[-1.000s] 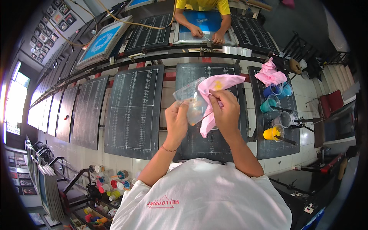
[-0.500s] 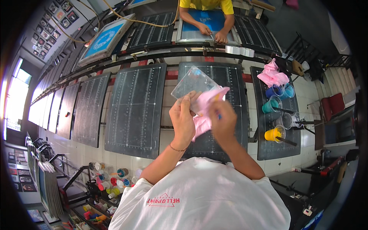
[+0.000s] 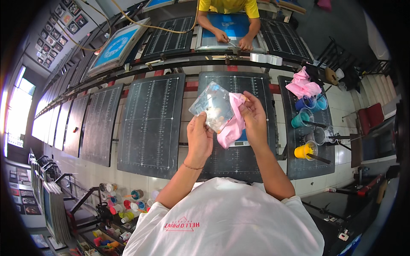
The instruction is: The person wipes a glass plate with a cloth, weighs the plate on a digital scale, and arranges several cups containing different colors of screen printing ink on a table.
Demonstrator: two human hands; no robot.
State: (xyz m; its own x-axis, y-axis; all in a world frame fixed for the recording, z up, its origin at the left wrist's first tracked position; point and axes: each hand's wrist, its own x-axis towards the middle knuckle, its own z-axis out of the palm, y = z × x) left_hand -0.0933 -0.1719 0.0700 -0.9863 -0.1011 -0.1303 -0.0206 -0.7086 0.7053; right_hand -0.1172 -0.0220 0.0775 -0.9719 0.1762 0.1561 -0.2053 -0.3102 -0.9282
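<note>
My left hand (image 3: 200, 138) pinches the near left edge of a clear, squarish plastic container (image 3: 209, 104), its thumb on top. The container is tilted above a black gridded board (image 3: 252, 89). My right hand (image 3: 254, 119) is closed on a bunched pink cloth (image 3: 231, 128), which hangs down along the container's right side. Yellow-orange stains show on the cloth near my fingertips. On the board beneath, mostly hidden by the cloth and my right hand, lies a flat white and blue device (image 3: 239, 144) with a small display.
On the right-hand board stand plastic cups of blue, teal and yellow paint (image 3: 303, 150), some holding dark sticks, beside another pink cloth (image 3: 304, 85). Across the rail, a person in yellow (image 3: 229, 5) works over a blue screen frame (image 3: 228, 25). Paint containers (image 3: 128, 205) crowd the lower left.
My right hand and the cloth have moved off the container's face to its right side. The blurred right hand is now sharp. The container has dropped slightly, showing more of its face.
</note>
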